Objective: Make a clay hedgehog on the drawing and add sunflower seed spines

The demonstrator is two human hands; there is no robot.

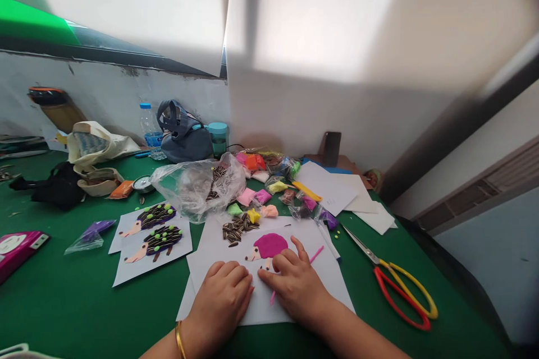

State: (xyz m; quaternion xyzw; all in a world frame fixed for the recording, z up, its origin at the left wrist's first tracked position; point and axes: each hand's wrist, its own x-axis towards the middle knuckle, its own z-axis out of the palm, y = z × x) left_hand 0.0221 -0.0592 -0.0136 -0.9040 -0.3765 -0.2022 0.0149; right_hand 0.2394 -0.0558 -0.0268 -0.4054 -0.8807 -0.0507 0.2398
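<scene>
A sheet of white paper [337, 286] bears a magenta clay hedgehog [272, 245] with a pale face, dark eye and nose, and small pale feet below. My left hand [223, 294] rests on the sheet's lower left, fingers curled together; anything inside is hidden. My right hand [297, 280] lies just below the hedgehog, one fingertip pressing the paper near the feet and another finger raised. A thin pink stick [317, 254] slants through my right hand, both ends showing. Sunflower seeds [238, 228] lie piled above the hedgehog's face.
Two finished-looking seed hedgehogs [158, 240] on paper lie left. Scissors [391, 277] with red and yellow handles lie right. Behind are a plastic bag [189, 182], clay packets [252, 193], loose paper [330, 188], a water bottle [150, 132] and a phone [332, 148].
</scene>
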